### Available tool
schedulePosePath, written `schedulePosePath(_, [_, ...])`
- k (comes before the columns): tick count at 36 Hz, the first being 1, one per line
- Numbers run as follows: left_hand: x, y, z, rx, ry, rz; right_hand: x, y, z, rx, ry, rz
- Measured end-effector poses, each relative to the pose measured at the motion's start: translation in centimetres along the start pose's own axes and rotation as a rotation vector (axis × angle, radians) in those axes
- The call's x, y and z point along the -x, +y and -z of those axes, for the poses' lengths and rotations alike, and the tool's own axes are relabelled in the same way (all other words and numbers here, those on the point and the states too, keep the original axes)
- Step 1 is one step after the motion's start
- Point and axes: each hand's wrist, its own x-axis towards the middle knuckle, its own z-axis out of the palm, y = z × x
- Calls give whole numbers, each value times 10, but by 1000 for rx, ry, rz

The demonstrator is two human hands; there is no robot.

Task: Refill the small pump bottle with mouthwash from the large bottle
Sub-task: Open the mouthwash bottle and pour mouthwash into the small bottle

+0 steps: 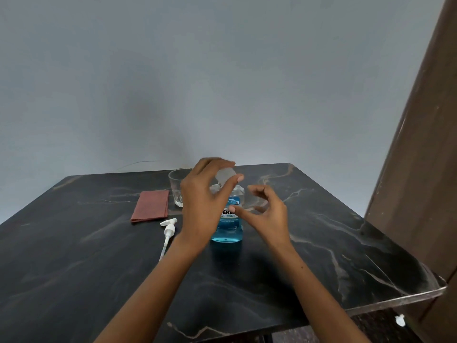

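Left hand [205, 194] over the top of the large bottle [228, 219], thumb and fingers curled round its white cap [225, 175], gripping it. Looks like the step of twisting the cap off, or lifting it away; too blurry to tell if the cap is loose. Blue mouthwash filling only the bottom part of the bottle, upright on the dark table [74, 256].

Right hand [265, 209] just to the side of the big bottle, fingers bent and a little apart, thumb tip touching the label. Holding nothing clear to see. Something see-through and blurry just behind the fingers, maybe the small pump bottle, hard to be sure.

White pump top [168, 230] lying flat on the table, near the left wrist, its long tube pointing back toward the body. So the small bottle is open already.

Beyond the left hand, an empty glass [177, 186] and next to it a folded red cloth [150, 206].

Next job, probably: get the cap right off, put it down, then tip the big bottle slowly so nothing spills
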Motion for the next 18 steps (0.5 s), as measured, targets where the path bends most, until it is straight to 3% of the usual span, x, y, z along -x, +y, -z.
schedulePosePath(6, [33, 7, 5, 284, 27, 323, 9, -22, 14, 38, -47, 363])
schedulePosePath(10, [40, 10, 5, 511, -2, 481, 24, -28, 18, 48, -66, 511])
schedulePosePath(18, [52, 9, 5, 575, -95, 540, 38, -29, 30, -76, -184, 357])
